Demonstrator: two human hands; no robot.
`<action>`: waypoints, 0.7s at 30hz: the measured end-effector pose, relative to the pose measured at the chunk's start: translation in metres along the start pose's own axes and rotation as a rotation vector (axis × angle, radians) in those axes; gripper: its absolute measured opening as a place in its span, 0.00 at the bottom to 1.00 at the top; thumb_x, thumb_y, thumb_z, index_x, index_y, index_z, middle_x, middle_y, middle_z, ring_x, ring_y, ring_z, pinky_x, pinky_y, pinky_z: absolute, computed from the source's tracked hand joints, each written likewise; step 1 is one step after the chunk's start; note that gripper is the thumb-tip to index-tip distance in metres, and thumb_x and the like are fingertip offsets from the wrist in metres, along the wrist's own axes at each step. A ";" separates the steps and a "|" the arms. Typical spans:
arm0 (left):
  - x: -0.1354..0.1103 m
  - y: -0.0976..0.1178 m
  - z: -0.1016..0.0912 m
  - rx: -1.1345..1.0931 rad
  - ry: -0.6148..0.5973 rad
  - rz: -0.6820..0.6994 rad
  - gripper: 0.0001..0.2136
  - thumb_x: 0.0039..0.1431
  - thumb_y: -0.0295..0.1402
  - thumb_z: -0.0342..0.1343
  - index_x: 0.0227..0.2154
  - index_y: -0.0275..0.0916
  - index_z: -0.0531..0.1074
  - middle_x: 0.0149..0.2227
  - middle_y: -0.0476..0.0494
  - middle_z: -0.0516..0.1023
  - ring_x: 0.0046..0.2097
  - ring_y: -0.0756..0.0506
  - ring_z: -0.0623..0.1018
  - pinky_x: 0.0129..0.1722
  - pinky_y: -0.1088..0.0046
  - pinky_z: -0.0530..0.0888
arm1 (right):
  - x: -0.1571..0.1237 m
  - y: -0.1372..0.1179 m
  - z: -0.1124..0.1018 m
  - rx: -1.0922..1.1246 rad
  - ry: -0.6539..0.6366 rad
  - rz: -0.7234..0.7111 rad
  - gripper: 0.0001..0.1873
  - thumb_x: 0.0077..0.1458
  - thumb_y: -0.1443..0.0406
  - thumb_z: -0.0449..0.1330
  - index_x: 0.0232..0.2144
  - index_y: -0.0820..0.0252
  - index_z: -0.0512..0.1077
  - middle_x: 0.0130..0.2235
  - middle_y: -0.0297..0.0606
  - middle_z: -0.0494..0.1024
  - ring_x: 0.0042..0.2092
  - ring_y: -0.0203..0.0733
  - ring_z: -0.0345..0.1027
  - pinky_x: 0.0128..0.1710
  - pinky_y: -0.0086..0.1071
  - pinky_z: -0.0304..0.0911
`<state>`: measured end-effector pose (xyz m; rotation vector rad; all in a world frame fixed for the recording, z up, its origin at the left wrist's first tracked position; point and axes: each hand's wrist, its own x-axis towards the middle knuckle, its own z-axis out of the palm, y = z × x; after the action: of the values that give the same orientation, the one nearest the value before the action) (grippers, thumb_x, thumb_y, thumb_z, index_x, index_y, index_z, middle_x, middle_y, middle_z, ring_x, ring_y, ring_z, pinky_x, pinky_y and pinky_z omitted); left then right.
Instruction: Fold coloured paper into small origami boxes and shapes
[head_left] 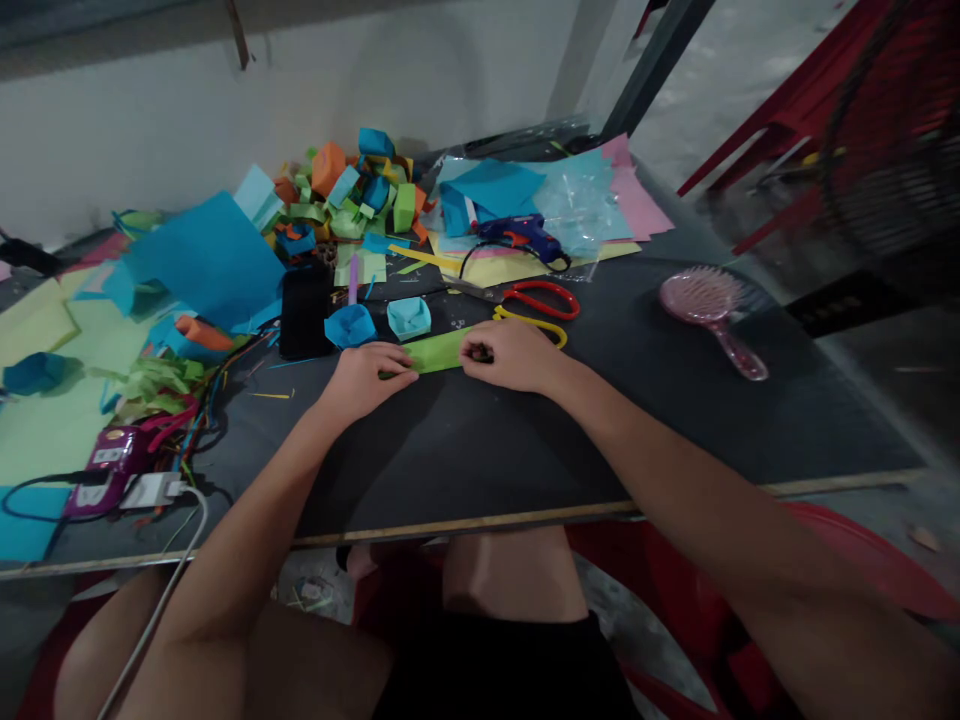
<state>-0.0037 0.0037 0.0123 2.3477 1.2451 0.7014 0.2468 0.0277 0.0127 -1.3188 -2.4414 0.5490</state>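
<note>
A folded strip of green paper (439, 351) lies on the dark table (525, 440) between my two hands. My left hand (369, 376) presses its curled fingers down on the strip's left end. My right hand (504, 354) pinches the right end, fingers closed on the paper. Just behind the strip sit two small folded paper boxes, one blue (349, 325) and one light blue (409, 316).
Red-handled scissors (536, 297) and yellow-handled scissors (541, 325) lie behind my right hand. A blue glue gun (523, 236), a pink hairbrush (714, 312), a black box (304, 310), heaps of coloured paper (202, 255) and folded pieces (352, 185), and cables with a charger (120, 465) at the left.
</note>
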 end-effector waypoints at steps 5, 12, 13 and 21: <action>-0.001 0.006 -0.002 0.007 -0.001 -0.051 0.06 0.59 0.34 0.62 0.29 0.42 0.83 0.37 0.46 0.85 0.42 0.44 0.83 0.46 0.66 0.80 | 0.003 0.006 0.002 -0.005 0.016 -0.026 0.10 0.59 0.59 0.60 0.31 0.58 0.75 0.37 0.38 0.78 0.39 0.42 0.70 0.36 0.32 0.57; -0.001 0.005 0.001 -0.041 0.030 -0.037 0.06 0.58 0.34 0.63 0.28 0.42 0.82 0.35 0.46 0.85 0.40 0.45 0.83 0.43 0.68 0.80 | 0.005 0.006 -0.002 -0.007 -0.060 -0.065 0.10 0.61 0.59 0.60 0.31 0.57 0.77 0.35 0.37 0.80 0.38 0.41 0.70 0.37 0.33 0.57; -0.001 0.005 0.002 -0.049 0.043 -0.031 0.06 0.58 0.34 0.62 0.27 0.41 0.82 0.34 0.45 0.85 0.40 0.45 0.83 0.42 0.69 0.79 | 0.005 0.005 -0.003 -0.027 -0.072 -0.036 0.10 0.61 0.60 0.60 0.31 0.57 0.77 0.35 0.36 0.80 0.37 0.41 0.70 0.35 0.33 0.56; -0.001 0.006 0.005 0.081 0.025 -0.021 0.04 0.58 0.31 0.62 0.30 0.42 0.82 0.36 0.47 0.85 0.42 0.44 0.82 0.47 0.65 0.77 | 0.001 -0.007 -0.010 -0.113 -0.207 0.076 0.10 0.62 0.59 0.57 0.34 0.56 0.77 0.31 0.36 0.80 0.33 0.40 0.70 0.29 0.32 0.50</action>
<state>0.0025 -0.0006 0.0112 2.3934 1.3305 0.6875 0.2459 0.0265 0.0249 -1.4721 -2.6312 0.6020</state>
